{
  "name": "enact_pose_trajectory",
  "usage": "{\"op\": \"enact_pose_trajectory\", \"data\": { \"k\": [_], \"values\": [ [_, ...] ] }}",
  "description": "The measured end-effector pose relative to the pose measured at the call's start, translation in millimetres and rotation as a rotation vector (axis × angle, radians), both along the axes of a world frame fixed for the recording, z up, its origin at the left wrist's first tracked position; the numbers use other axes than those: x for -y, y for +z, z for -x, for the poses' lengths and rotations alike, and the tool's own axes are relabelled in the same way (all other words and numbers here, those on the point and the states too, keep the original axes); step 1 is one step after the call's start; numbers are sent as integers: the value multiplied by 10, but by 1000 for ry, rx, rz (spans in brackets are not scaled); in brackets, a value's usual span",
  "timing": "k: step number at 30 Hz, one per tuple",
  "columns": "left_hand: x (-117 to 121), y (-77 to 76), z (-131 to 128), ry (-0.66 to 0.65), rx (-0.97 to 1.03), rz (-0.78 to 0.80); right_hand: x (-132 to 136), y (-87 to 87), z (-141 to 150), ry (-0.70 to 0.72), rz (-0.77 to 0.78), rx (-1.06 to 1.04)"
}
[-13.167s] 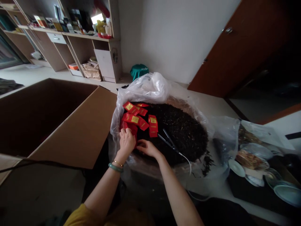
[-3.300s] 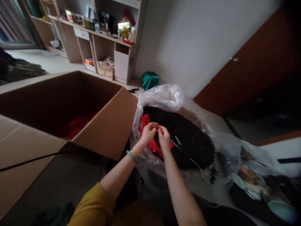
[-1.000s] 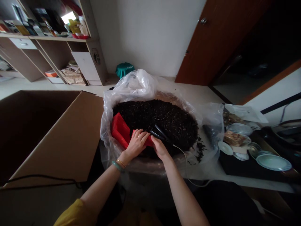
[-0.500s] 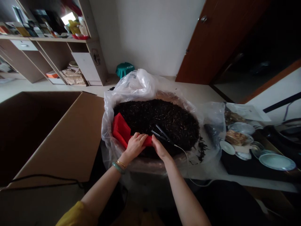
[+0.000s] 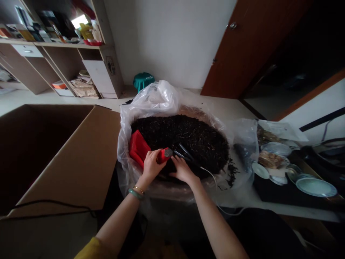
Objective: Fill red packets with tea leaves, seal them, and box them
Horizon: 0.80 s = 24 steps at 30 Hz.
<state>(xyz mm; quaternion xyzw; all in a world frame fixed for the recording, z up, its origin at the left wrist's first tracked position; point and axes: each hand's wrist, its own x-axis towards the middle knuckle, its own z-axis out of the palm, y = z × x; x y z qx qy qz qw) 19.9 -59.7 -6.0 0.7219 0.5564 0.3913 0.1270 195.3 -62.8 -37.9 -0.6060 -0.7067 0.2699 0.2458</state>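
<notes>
My left hand, with a gold and a green bangle at the wrist, holds a small red packet. The end of the packet facing right looks grey and dark; whether it is open I cannot make out. Beside it is my right hand, thumb and fingers apart, over the dark dried leaves, which look like loose tea. A dark two-armed clamp tool with a white cord lies on the leaves by my right fingertips. More red packets lie at the left side of the heap.
A clear plastic bag lines the container around the leaves. To the left stands a large open cardboard box. Dishes, such as a pale bowl, and a clear tub are at the right. The white cord trails across the near rim.
My right hand has let go of the red packet and opened, a little lower. My left hand has shifted slightly left and turned the packet, so its grey-dark end shows.
</notes>
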Motion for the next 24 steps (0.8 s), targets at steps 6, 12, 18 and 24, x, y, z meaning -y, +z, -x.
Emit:
{"op": "enact_pose_trajectory", "data": {
  "k": [6,12,18,24],
  "values": [
    [-43,-78,19,8,137,-105,-164,292,400,272,328,509],
    [-59,-118,25,-11,182,-67,-44,415,325,317,193,592],
    [-65,-118,19,-33,163,-11,-13,333,20,210,90,375],
    [-65,-124,17,-28,146,-2,36,404,-4,235,181,422]
  ]
}}
